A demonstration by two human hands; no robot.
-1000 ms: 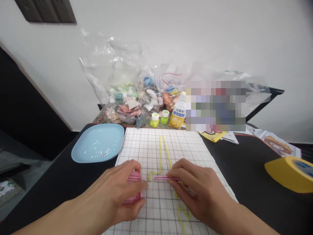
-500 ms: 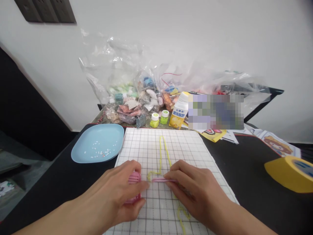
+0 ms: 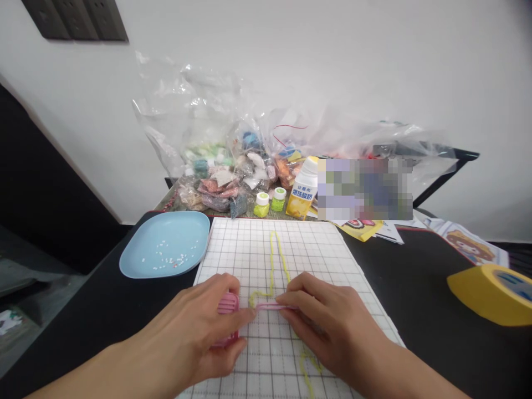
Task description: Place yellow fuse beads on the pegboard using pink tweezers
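Note:
My left hand (image 3: 208, 327) is closed around a pink slotted plastic case (image 3: 228, 303), mostly covered by the fingers. Its index fingertip reaches out to the left tip of a pair of thin pink tweezers (image 3: 266, 306); I cannot tell if they touch. My right hand (image 3: 328, 321) pinches the tweezers, which lie nearly level just above a white gridded board (image 3: 233, 244). On the board runs a yellow-green line of tiny beads (image 3: 271, 266), rising to a narrow peak. Part of that line is hidden beneath my right hand, and it shows again nearer to me.
Left of the board is a blue tray (image 3: 137, 249) with scattered small white bits. Behind stand two small jars (image 3: 261, 205), a yogurt bottle (image 3: 300, 194) and clear bags (image 3: 220, 183) of coloured material. A yellow tape roll (image 3: 474, 293) lies at the right on the black table (image 3: 415, 288).
My left index fingertip has edged slightly right, up to the tweezers' tip. The tweezers have shifted a touch left. Both hands keep their grips, and the bead line looks the same.

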